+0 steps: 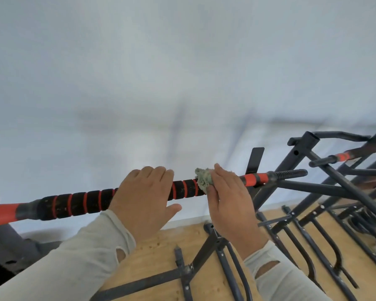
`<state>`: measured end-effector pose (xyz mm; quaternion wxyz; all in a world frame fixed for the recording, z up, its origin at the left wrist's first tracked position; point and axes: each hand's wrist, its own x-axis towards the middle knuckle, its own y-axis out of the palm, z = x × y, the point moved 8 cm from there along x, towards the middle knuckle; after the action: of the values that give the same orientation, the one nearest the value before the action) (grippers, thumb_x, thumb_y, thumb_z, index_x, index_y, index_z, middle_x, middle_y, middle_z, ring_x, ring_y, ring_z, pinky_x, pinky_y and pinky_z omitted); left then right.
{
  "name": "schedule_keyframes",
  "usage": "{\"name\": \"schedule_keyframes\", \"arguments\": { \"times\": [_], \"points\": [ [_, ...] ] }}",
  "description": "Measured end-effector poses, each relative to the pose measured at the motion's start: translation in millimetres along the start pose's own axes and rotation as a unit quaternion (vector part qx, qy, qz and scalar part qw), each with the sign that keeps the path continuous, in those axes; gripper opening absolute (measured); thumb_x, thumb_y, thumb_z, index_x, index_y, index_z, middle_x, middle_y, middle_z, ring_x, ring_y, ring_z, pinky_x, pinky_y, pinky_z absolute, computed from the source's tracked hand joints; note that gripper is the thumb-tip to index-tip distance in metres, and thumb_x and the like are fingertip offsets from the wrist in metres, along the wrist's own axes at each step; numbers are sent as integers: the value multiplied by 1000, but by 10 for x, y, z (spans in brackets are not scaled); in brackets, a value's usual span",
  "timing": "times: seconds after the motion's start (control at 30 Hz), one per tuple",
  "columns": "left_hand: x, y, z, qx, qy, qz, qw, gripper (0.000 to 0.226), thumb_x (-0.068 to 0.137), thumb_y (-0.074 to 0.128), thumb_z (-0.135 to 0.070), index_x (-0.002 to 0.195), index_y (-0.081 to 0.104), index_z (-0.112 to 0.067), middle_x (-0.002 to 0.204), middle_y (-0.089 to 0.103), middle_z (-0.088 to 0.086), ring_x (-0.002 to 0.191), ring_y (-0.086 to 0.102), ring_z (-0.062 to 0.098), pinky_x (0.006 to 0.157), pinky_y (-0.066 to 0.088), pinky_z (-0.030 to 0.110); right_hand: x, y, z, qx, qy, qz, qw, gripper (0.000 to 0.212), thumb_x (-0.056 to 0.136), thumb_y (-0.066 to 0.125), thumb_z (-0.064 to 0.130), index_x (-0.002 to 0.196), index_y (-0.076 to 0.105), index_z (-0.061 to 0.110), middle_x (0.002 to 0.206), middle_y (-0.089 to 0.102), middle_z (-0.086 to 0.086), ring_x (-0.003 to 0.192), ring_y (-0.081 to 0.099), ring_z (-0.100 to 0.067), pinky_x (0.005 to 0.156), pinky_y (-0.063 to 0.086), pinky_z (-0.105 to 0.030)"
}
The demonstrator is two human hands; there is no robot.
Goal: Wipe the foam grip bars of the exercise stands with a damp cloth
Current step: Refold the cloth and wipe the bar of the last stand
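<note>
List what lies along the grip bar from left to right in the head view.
Orange sleeve → black foam grip → left hand → cloth → right hand → orange band → threaded end.

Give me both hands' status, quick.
Left hand: fingers curled over the foam grip bar, thumb free below it, steadying it.
Right hand: closed on the cloth, pressing it against the bar.

Bright, even light; soft blur; edges bowed.
</note>
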<state>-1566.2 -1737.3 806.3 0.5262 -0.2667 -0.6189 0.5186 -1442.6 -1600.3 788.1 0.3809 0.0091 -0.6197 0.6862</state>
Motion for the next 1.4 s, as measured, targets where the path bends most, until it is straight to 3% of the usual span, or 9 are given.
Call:
{"name": "schedule_keyframes", "arguments": {
  "times": [0.13,0.37,0.53,0.63,0.8,0.97,1.2,1.3,1.4],
  "points": [
    [38,210,30,2,-9,22,1000,36,72,79,-48,80,58,-20,58,50,-6,46,43,18,46,32,28,-77,-24,308,41,21,-71,996,37,103,42,25,122,70,11,133,68,-1,130,59,-20,119,37,-38],
    [90,237,88,-18,-21,35,999,30,76,69,-54,75,53,-28,57,51,-11,48,51,15,42,24,25,-90,52,622,19,-157,-62,985,29,92,63,10,120,72,9,130,71,-6,123,64,-22,112,45,-37],
    [81,224,102,-9,-38,41,998,29,89,48,-64,95,48,-35,73,53,-12,64,53,8,54,32,26,247,-343,-533,-190,48,71,978,24,85,68,7,102,69,24,95,72,5,88,69,-18,79,58,-33],
    [79,238,97,-3,-41,48,998,30,89,48,-63,94,49,-34,71,52,-12,61,53,9,53,34,26,260,-480,-771,-158,139,97,973,14,100,55,18,110,64,23,96,69,4,88,67,-18,82,57,-32],
    [111,267,103,7,-20,43,999,31,85,54,-62,86,50,-32,62,48,-12,52,48,10,47,29,27,161,-232,-46,12,18,22,1000,24,104,46,20,115,67,21,106,72,6,100,66,-15,104,47,-29],
    [136,274,103,15,-5,37,999,37,83,57,-62,77,39,-30,56,41,-12,44,43,10,43,27,24,418,-226,-356,-20,64,172,983,19,107,40,25,94,52,19,77,56,5,74,58,-16,65,44,-28],
    [107,299,107,17,0,25,1000,37,82,64,-59,79,44,-28,58,44,-11,44,42,11,44,28,24,-494,-294,-315,-42,-31,254,966,19,106,45,27,107,64,26,100,66,13,95,60,-10,101,49,-33],
    [104,304,92,10,1,30,999,39,75,73,-54,75,47,-26,54,41,-11,41,38,12,43,25,23,-623,-385,-726,100,173,196,960,24,106,43,41,105,67,37,77,68,8,58,52,-2,55,47,-20],
    [105,315,96,6,1,34,999,39,72,77,-52,74,49,-24,53,40,-11,39,37,12,42,25,22,-369,-742,-880,221,268,52,936,25,105,47,41,91,67,35,61,60,4,47,40,-6,43,34,-19]
  ]
}}
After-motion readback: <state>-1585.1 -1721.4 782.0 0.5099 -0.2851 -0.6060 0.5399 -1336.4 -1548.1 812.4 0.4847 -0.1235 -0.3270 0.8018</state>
